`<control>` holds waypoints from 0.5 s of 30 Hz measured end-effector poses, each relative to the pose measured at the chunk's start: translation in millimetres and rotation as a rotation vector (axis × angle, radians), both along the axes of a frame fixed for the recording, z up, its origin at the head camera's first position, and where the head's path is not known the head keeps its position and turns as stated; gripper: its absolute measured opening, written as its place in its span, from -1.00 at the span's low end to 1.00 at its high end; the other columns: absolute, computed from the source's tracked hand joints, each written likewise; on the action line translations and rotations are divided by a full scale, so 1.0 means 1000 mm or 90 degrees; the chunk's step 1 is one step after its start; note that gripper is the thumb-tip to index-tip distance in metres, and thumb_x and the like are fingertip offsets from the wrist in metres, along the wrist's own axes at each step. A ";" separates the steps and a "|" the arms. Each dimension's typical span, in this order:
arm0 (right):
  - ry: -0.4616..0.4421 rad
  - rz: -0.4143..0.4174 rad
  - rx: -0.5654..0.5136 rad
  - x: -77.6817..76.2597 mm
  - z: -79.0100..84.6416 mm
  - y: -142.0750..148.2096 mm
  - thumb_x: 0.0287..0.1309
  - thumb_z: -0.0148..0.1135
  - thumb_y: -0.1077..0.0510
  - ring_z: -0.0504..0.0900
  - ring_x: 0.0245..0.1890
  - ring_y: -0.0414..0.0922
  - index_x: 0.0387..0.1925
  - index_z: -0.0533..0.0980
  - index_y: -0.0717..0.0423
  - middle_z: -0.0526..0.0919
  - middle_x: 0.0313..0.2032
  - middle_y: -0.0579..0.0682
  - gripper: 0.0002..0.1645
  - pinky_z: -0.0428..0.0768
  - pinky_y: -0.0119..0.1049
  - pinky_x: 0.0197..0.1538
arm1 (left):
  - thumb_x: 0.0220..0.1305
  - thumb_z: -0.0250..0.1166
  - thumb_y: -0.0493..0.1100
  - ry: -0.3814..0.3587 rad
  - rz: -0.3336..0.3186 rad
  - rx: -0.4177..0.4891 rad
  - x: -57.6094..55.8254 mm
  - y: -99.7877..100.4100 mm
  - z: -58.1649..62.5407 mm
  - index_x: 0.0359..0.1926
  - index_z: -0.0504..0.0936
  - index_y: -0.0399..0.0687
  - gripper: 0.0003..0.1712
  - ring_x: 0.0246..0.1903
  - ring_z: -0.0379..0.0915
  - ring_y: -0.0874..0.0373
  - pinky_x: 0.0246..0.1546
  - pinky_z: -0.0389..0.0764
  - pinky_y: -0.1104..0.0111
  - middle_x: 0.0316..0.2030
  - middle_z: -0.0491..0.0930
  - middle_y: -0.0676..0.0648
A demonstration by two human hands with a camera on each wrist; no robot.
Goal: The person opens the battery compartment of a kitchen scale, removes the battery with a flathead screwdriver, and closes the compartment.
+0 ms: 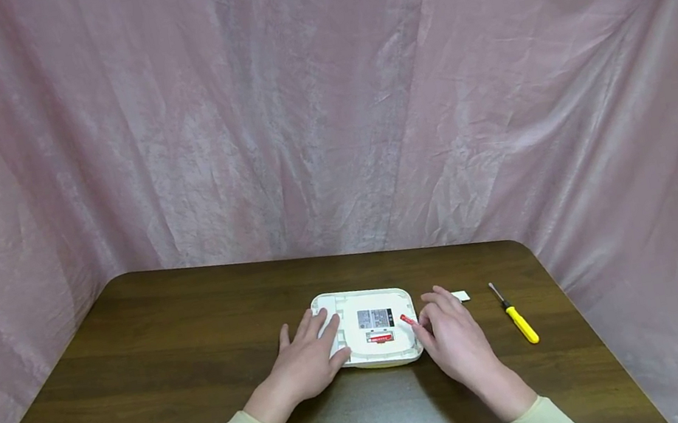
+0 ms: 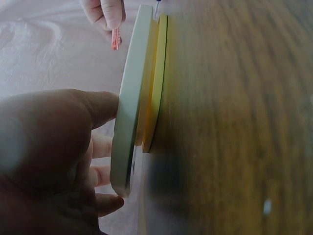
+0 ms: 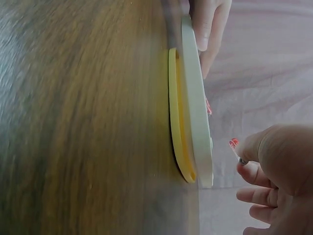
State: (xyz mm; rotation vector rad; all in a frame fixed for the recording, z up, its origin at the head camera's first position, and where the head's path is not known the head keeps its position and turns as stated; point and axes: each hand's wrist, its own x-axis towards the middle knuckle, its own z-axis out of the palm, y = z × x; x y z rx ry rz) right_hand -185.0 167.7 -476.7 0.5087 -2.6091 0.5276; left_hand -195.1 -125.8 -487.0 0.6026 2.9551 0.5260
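Note:
A flat white device [image 1: 372, 326] with a yellow underside lies back-up on the brown table [image 1: 136, 365]. Its open compartment holds one red battery [image 1: 380, 338] below a grey label. My left hand [image 1: 309, 355] lies flat with straight fingers on the device's left side [image 2: 128, 122]. My right hand [image 1: 449, 331] is at the device's right edge and pinches a second red battery [image 1: 407, 320] between thumb and fingertip, just above the device [image 3: 195, 112]. That battery [image 2: 116, 39] also shows in the left wrist view, and its tip [image 3: 234, 143] in the right wrist view.
A small screwdriver [image 1: 516, 315] with a yellow handle lies on the table right of my right hand. A small white piece [image 1: 460, 296], perhaps the compartment cover, lies just beyond that hand. Pink cloth [image 1: 319, 95] hangs around the table.

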 end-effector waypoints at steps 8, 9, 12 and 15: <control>0.027 -0.022 -0.003 0.002 -0.001 0.010 0.29 0.60 0.21 0.53 0.41 0.37 -0.44 0.53 0.08 0.71 0.14 0.31 -0.65 0.45 0.29 0.46 | 0.71 0.17 0.22 -0.004 0.003 0.004 0.001 0.000 0.001 0.71 0.33 -0.07 -0.21 0.72 -0.11 -0.28 0.53 -0.05 -0.49 0.71 0.15 -0.23; 0.029 -0.026 -0.005 0.002 -0.001 0.011 0.28 0.60 0.21 0.53 0.40 0.37 -0.44 0.52 0.08 0.71 0.14 0.31 -0.65 0.46 0.30 0.45 | 0.71 0.17 0.22 -0.004 0.003 0.006 0.001 0.001 0.001 0.71 0.33 -0.08 -0.21 0.72 -0.11 -0.28 0.53 -0.05 -0.49 0.71 0.16 -0.23; 0.027 -0.040 -0.007 0.003 -0.001 0.016 0.27 0.59 0.24 0.54 0.40 0.36 -0.45 0.53 0.08 0.72 0.13 0.30 -0.66 0.48 0.33 0.42 | 0.71 0.18 0.21 -0.002 0.002 0.007 0.001 0.001 0.001 0.70 0.34 -0.08 -0.22 0.71 -0.09 -0.28 0.52 -0.04 -0.50 0.70 0.17 -0.24; 0.017 -0.060 -0.003 0.003 -0.001 0.021 0.27 0.58 0.24 0.52 0.41 0.36 -0.44 0.54 0.08 0.71 0.14 0.31 -0.68 0.47 0.32 0.43 | 0.71 0.18 0.21 0.000 0.001 0.006 0.001 0.001 0.001 0.70 0.34 -0.08 -0.22 0.71 -0.09 -0.28 0.52 -0.03 -0.50 0.70 0.17 -0.24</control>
